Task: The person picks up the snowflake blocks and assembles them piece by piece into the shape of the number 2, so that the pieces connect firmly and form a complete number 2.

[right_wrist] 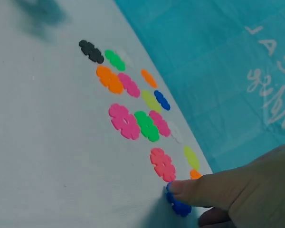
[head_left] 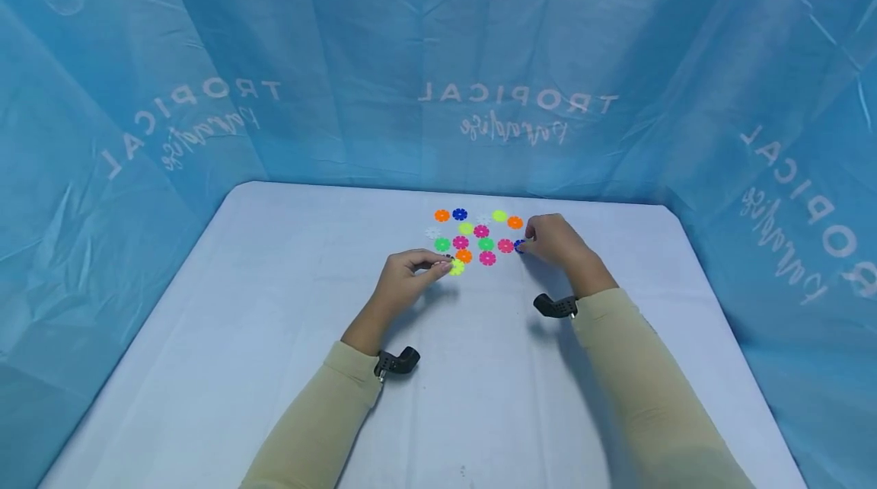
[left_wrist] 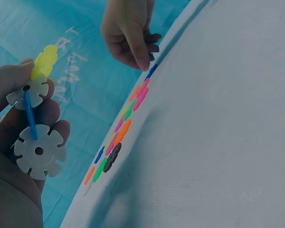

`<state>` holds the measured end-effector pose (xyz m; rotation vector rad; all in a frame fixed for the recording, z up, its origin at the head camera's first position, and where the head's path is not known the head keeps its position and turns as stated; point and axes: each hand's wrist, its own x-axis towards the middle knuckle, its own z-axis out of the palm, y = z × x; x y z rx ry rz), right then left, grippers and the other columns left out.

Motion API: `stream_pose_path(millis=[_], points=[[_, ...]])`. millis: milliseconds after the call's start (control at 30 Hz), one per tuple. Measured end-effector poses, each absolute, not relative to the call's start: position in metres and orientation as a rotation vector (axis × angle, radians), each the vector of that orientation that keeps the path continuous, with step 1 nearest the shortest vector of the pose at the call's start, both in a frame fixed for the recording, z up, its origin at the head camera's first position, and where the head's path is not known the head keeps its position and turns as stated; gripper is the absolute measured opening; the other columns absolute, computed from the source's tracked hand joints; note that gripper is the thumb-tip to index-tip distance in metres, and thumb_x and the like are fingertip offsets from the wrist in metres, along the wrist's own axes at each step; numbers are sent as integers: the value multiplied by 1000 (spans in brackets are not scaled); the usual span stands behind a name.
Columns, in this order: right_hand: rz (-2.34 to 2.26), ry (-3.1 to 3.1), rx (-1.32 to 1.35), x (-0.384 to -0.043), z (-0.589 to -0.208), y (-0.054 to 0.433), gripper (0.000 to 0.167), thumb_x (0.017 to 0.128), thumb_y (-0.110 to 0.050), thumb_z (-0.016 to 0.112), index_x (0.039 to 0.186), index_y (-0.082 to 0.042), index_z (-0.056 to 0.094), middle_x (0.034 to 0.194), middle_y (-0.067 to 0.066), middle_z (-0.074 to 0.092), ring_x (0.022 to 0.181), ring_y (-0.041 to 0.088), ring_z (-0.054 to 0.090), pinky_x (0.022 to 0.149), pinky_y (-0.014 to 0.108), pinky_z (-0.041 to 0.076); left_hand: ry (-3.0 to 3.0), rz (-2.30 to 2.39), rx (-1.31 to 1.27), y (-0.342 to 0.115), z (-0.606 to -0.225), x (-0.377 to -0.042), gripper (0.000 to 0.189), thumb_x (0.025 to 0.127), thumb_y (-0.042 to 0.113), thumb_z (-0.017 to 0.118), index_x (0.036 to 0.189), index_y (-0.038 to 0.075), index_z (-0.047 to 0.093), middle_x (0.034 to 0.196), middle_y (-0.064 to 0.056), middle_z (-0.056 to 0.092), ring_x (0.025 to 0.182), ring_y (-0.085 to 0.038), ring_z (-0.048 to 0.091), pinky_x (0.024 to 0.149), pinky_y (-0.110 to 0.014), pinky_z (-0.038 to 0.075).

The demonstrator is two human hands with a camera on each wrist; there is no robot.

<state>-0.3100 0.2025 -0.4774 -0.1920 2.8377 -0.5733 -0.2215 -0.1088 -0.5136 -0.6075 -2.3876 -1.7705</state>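
Observation:
My left hand (head_left: 404, 279) holds a small joined chain of notched plastic flower discs above the table. In the left wrist view the chain has a large white disc (left_wrist: 40, 152), a blue disc (left_wrist: 30, 114) seen edge-on, a second white disc (left_wrist: 35, 92) and a yellow disc (left_wrist: 45, 61) at the tip. My right hand (head_left: 556, 241) is at the right end of the loose discs. Its thumb touches the edge of a blue disc (right_wrist: 181, 206) that lies on the table; the other fingers are partly hidden in the right wrist view.
Several loose discs lie between the hands, among them a pink disc (right_wrist: 162, 165), an orange disc (right_wrist: 109, 79), a green disc (right_wrist: 146, 126) and a black disc (right_wrist: 91, 51). They rest on a white-covered table (head_left: 466, 397), near its back edge. A blue printed curtain (head_left: 356, 93) surrounds it.

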Motion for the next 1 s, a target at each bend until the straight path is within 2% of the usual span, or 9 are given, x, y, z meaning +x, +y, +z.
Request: stream_pose_path(millis=[200, 400, 700, 933, 1000], points=[[-518, 2706, -183, -323, -475, 207, 32, 92, -23, 85, 115, -5, 72, 107, 11, 66, 104, 30, 58, 91, 46, 55, -2365, -1781, -652, -107, -514, -223, 18, 99, 29, 78, 107, 14, 83, 107, 3, 77, 103, -15, 70, 92, -49, 57], [-626, 2663, -127, -328, -482, 208, 31, 92, -19, 86, 114, -6, 69, 109, 12, 64, 104, 31, 58, 91, 45, 54, -2355, -1779, -660, -106, -513, -223, 18, 99, 31, 79, 106, 15, 83, 106, 6, 77, 103, -14, 70, 91, -51, 57], [-793, 2668, -128, -321, -487, 208, 24, 93, -15, 83, 106, -5, 65, 102, 12, 63, 96, 30, 57, 85, 40, 53, -2351, -1788, -644, -105, -514, -222, 13, 98, 24, 80, 105, 15, 84, 104, 7, 77, 101, -14, 70, 86, -51, 58], [-1100, 2618, -125, -304, -485, 204, 22, 96, -17, 81, 105, -6, 64, 97, 12, 64, 86, 29, 62, 76, 37, 55, -2358, -1802, -599, -102, -504, -214, 10, 98, 9, 78, 105, 2, 81, 104, -4, 77, 101, -22, 70, 88, -55, 56], [-1243, 2567, -115, -297, -484, 200, 25, 96, -18, 81, 108, -5, 64, 98, 14, 66, 85, 31, 65, 77, 38, 57, -2360, -1802, -603, -102, -499, -211, 11, 99, 11, 78, 105, 3, 82, 105, -5, 77, 102, -22, 70, 89, -56, 56]])
